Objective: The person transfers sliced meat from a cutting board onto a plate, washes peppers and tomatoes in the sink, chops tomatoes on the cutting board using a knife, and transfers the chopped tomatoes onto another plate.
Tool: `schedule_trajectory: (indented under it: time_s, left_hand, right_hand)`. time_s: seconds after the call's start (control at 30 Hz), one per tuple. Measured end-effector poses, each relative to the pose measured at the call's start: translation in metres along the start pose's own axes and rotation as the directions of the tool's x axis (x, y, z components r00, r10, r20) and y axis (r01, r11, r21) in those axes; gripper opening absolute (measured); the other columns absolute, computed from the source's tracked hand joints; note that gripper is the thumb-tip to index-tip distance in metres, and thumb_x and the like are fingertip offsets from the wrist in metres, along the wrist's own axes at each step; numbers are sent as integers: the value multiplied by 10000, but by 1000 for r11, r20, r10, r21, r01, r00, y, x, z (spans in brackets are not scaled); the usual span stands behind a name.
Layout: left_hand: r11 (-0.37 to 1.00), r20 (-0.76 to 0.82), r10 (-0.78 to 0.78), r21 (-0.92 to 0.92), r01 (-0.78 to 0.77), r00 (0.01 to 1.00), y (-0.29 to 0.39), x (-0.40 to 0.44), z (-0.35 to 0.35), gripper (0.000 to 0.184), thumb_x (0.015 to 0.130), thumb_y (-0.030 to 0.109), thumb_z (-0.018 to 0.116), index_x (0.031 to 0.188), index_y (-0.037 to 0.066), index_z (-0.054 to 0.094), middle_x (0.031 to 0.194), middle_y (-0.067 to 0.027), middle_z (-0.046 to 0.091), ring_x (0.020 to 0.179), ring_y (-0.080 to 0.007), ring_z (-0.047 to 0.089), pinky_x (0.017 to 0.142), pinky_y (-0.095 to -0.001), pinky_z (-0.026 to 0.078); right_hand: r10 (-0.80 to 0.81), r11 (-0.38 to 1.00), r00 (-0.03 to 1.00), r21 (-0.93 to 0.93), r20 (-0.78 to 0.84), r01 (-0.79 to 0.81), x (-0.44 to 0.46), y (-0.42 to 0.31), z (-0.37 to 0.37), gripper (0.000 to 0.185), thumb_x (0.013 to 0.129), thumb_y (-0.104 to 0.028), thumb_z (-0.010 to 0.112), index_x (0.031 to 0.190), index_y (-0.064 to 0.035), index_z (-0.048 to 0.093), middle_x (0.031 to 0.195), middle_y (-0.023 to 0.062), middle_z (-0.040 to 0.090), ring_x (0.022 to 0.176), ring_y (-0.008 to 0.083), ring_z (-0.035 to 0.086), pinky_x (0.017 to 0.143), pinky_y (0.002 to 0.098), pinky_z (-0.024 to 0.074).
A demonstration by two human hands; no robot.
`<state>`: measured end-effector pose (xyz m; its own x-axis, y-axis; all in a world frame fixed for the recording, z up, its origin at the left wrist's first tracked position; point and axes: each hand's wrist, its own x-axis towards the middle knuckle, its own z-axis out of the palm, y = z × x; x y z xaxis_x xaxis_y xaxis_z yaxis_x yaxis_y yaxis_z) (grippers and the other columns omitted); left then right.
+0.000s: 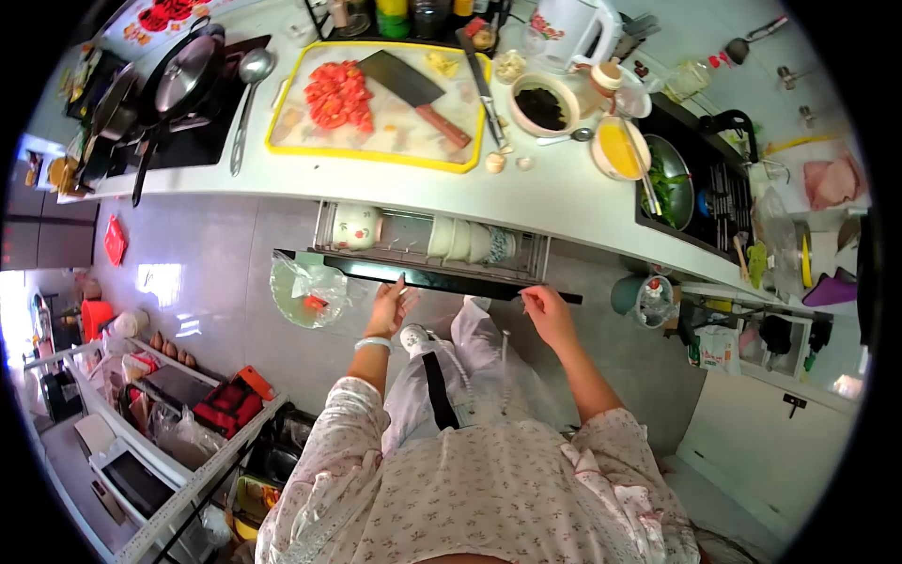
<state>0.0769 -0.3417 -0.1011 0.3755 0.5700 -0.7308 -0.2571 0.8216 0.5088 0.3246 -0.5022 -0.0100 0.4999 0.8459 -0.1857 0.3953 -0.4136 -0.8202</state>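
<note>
Below the counter a wire drawer (404,246) is pulled out, its dark glossy front (460,281) facing me. Inside it a flowered bowl (358,228) sits at the left and several stacked bowls (451,240) lie toward the right. My left hand (388,309) is at the middle of the drawer front, fingers apart, one fingertip reaching its edge. Near the right end, my right hand (551,316) has its fingers curled against the drawer front's edge. Whether that hand grips firmly is hard to see.
On the counter, a yellow-rimmed cutting board (282,132) carries chopped tomato (338,97) and a cleaver (402,79). Bowls of dark food (540,107) and yellow liquid (616,148) stand right of it. A bagged bin (299,292) is left of the drawer; a grey bucket (628,296) is right.
</note>
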Motion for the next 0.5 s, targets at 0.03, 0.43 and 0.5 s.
schedule_trajectory:
  time_s: [0.03,0.43,0.5]
  left_hand:
    - [999,-32,-28,42,30,999,-3,-10,-6,172,835,177,525,938,69,439,904,-67,533,859,-225,565,735,-354,493]
    - [960,-130,-84,256,116,988,-43,-93,-68,276,852,248,503,848,-27,483,779,-125,606,686,-154,611,585,-212,493]
    - [963,-127,-104,236,132,987,-50,-97,-81,279,847,259,511,850,-19,495,779,-116,607,679,-145,608,586,-210,489]
  right_hand:
    - [-1,999,1000,33,15,0,5,11,16,109,787,-119,562,833,-20,553,706,75,541,596,159,534,547,260,425]
    - [240,950,904,105,355,-293,56,46,162,573,749,-255,619,1214,-53,351,874,112,576,598,143,574,469,251,452]
    - [277,947,914,77,295,-311,73,13,196,732,725,-274,630,1293,-52,224,882,180,586,564,205,596,499,286,475]
